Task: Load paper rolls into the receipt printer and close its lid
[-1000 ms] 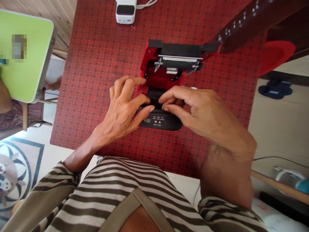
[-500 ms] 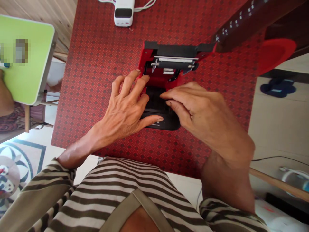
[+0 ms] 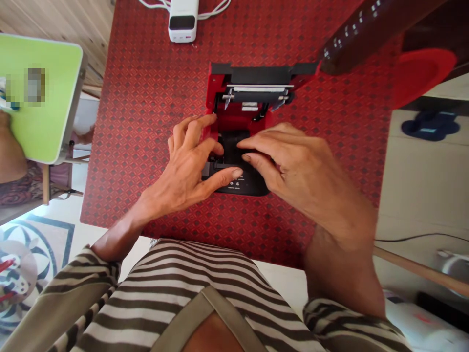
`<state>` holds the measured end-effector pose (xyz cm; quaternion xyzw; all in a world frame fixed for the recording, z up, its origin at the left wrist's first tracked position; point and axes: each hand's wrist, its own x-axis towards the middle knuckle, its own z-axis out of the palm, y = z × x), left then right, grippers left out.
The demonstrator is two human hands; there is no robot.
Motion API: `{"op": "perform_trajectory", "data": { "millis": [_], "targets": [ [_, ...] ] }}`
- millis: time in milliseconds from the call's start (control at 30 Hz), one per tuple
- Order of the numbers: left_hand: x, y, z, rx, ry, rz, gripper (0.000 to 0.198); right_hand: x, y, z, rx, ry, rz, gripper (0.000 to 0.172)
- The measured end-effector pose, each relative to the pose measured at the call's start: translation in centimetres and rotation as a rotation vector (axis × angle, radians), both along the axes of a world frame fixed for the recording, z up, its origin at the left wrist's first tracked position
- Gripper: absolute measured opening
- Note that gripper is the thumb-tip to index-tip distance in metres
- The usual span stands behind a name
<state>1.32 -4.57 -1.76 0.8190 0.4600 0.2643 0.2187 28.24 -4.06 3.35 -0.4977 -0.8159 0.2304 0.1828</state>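
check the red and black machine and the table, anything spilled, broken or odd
Nothing on the red and black machine looks broken; it stands open, its front partly hidden by the left hand and right hand. Only tiny pale specks beside the white device look stray, too small to identify.

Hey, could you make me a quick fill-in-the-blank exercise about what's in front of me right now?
1. The open machine on the table is mainly red and ____.
2. Of the left hand, only the ____ lies over the white-marked front panel.
3. The front of the person's shirt has a pattern of ____.
4. The tabletop at the far left is bright ____.

Missing words: black; thumb; stripes; green.
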Motion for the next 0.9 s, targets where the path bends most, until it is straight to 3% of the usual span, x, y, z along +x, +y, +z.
{"op": "perform_trajectory", "data": {
  "millis": [267, 433, 600, 767, 900],
  "targets": [
    [-0.6, 0.0, -0.7, -0.007, -0.097, 0.017, 0.022, 0.4, 0.0, -0.1, -0.011, -0.008, 0.007, 0.032],
    [-0.4, 1.1, -1.8, 0.037, -0.187, 0.041, 0.026, -0.1, 0.3, -0.2, 0.003, 0.001, -0.008, 0.035],
    [-0.5, 3.6, -2.1, 0.056, -0.152, -0.005, 0.018, -0.3, 0.6, -0.3, 0.014, 0.005, -0.031, 0.041],
    [0.1, 5.3, -1.7, 0.05, -0.1, -0.04, 0.019, -0.1, 0.7, -0.5, 0.016, 0.021, -0.053, 0.044],
    [0.3, 5.5, -0.8, 0.116, -0.038, -0.112, 0.019, 0.5, 1.1, -1.8, 0.13, 0.094, 0.001, 0.039]
  ]
}}
